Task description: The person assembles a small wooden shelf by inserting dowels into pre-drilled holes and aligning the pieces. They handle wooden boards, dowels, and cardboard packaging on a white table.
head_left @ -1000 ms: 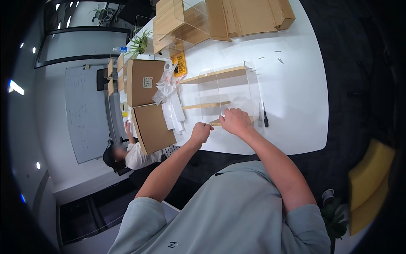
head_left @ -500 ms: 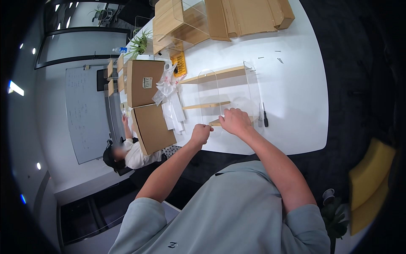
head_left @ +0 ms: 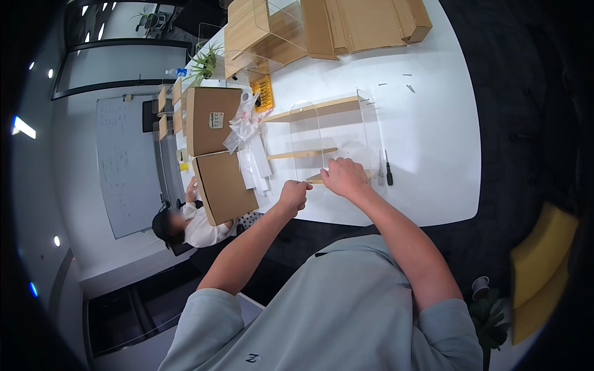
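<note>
In front of me stands a small shelf unit of pale wooden boards between clear acrylic side panels (head_left: pixel 305 133). Its far board (head_left: pixel 318 109), middle board (head_left: pixel 300 154) and near board (head_left: pixel 315 180) run across. My left hand (head_left: pixel 292 198) is closed at the left end of the near board, fingertips pinched; whatever they hold is too small to make out. With fingers curled over the near part of the shelf unit, my right hand (head_left: pixel 344 178) grips it, hiding some of the near board. A black-handled screwdriver (head_left: pixel 388 174) lies right of the unit.
Several screws (head_left: pixel 410 88) lie farther back. Left are cardboard boxes (head_left: pixel 210 123), plastic bags (head_left: pixel 244 127) and an orange tool set (head_left: pixel 263 94). Another shelf unit (head_left: pixel 247 31), a plant (head_left: pixel 204 65) and opened cardboard (head_left: pixel 365 25) sit far off. A person (head_left: pixel 207 226) is beyond the boxes.
My hands stay almost in place, the left fingers shifting slightly. The other person's raised hand has come down toward the box, and a small yellow item now shows above it.
</note>
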The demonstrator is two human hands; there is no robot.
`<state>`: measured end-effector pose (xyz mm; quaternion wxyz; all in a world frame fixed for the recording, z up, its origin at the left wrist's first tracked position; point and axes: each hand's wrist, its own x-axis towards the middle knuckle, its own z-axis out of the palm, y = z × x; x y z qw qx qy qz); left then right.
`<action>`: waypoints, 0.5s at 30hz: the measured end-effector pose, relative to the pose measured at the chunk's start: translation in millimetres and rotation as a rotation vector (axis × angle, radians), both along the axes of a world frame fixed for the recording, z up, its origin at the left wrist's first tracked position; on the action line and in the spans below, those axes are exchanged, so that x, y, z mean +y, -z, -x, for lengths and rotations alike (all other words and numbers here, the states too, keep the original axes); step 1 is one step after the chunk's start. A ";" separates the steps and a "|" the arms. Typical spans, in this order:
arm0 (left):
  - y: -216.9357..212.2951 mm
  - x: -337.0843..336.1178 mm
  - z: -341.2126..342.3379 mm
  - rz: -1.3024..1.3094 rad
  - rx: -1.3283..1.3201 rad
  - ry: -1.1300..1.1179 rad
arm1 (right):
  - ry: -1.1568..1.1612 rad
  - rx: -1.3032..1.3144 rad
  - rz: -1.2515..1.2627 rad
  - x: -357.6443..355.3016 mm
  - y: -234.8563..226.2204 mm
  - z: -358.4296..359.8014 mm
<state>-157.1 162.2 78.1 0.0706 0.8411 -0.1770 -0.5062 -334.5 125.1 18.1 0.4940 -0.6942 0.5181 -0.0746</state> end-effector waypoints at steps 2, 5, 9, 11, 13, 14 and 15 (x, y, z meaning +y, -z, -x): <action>-2.9 -5.1 4.4 -0.049 0.089 -0.146 | 0.004 -0.002 0.001 -0.4 0.0 0.1; -3.7 -8.1 4.5 -0.085 0.165 -0.269 | 0.004 -0.002 -0.009 -0.9 -1.2 1.2; -1.8 -9.0 2.7 -0.103 0.204 -0.360 | 0.009 -0.004 -0.009 -0.6 -2.9 1.7; 0.7 -9.6 4.9 -0.099 0.167 -0.321 | 0.009 -0.005 -0.003 -0.2 -2.0 1.0; 1.6 -9.7 6.4 -0.095 0.085 -0.165 | 0.012 -0.003 0.004 -0.3 -1.3 1.6; 0.9 -9.6 7.1 -0.094 0.022 -0.028 | 0.010 -0.001 0.014 -0.6 -1.1 1.9; 0.3 -9.1 7.4 -0.092 -0.041 0.110 | 0.009 0.001 0.024 -0.8 -1.0 2.4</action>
